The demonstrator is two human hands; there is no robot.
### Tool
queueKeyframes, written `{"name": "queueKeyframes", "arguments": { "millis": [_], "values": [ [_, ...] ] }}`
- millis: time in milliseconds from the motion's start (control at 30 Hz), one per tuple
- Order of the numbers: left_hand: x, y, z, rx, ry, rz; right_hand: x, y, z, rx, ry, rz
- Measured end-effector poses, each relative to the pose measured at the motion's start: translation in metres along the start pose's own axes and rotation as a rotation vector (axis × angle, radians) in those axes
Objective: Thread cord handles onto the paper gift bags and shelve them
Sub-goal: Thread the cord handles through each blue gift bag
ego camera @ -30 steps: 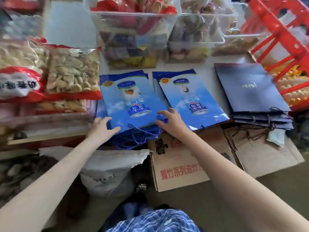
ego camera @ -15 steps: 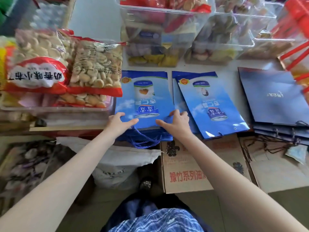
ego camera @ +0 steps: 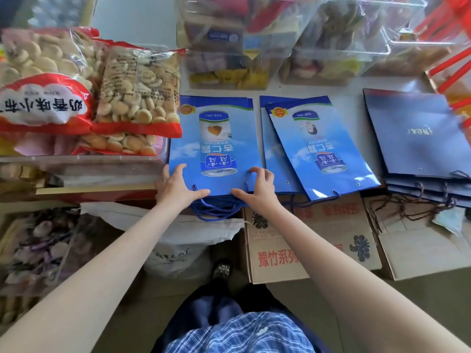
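The white shelf top (ego camera: 351, 98) carries everything here, and the left stack of blue gift bags (ego camera: 216, 138) serves as the landmark. Behind that stack stand clear plastic bins (ego camera: 229, 47) of snacks; to its left lie the biscuit packets (ego camera: 137, 98) in a shallow tray. To its right sits a second blue stack (ego camera: 323, 149), its top bag skewed, and further right again a dark navy stack (ego camera: 418, 133) with brown cords trailing off the edge. Below the landmark stack's near edge stands a cardboard box (ego camera: 305, 240).

The step in hand looks like shelving: squaring up bags that are already corded. Blue cord handles (ego camera: 216, 210) hang in loops from the stack's near edge, just between the two wrists.

The left hand (ego camera: 178, 186) lies on the stack's near left corner, fingers spread and fairly straight, thumb pointing inward along the edge. The right hand (ego camera: 257, 184) sits at the near right corner with fingers arched and tips pressing down on the top bag (neither hand seems to close round anything).

Next, I judge, the stack needs nudging flush, then the skewed stack to the right wants the same treatment; some of its holes look empty, so threading may remain.
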State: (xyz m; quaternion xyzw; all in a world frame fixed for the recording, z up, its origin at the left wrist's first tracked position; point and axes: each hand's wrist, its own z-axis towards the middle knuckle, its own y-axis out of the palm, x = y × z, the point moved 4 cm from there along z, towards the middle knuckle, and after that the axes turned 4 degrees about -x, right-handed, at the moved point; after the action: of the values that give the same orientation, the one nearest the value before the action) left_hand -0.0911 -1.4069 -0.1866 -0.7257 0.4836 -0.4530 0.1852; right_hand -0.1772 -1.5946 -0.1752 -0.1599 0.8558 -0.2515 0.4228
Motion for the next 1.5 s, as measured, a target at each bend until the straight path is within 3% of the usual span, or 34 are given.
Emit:
{"name": "queueKeyframes", "arguments": {
  "millis": [267,567,700,767,867,1033,1133,1267,1367,1500],
  "values": [
    [-0.01,-0.006,-0.001,0.007,0.096,-0.041,0.007,-0.016,-0.004,-0.007,0.031,0.169],
    [-0.012,-0.012,-0.014,0.0,0.124,-0.209,0.011,-0.024,-0.004,-0.075,-0.02,0.098],
    [0.003,-0.015,-0.031,0.21,0.054,0.011,0.011,-0.032,-0.006,-0.101,-0.082,0.034],
    [0.026,-0.011,-0.044,0.35,0.15,0.088,0.017,-0.043,-0.007,-0.093,-0.112,0.033],
    [0.065,0.003,-0.057,0.405,0.246,0.09,0.038,-0.071,-0.009,-0.062,-0.127,0.07],
    [0.127,0.051,-0.068,0.331,0.283,0.063,0.103,-0.145,-0.013,0.128,-0.101,0.086],
    [0.156,0.085,-0.076,0.259,0.307,0.069,0.15,-0.189,-0.006,0.269,-0.032,-0.094],
    [0.181,0.116,-0.085,0.21,0.333,0.125,0.205,-0.22,0.008,0.187,0.281,-0.301],
    [0.188,0.128,-0.087,0.153,0.362,0.156,0.213,-0.218,0.01,0.145,0.278,-0.189],
    [0.2,0.137,-0.084,0.07,0.416,0.176,0.212,-0.225,0.004,0.29,0.259,0.168]
  ]
}}
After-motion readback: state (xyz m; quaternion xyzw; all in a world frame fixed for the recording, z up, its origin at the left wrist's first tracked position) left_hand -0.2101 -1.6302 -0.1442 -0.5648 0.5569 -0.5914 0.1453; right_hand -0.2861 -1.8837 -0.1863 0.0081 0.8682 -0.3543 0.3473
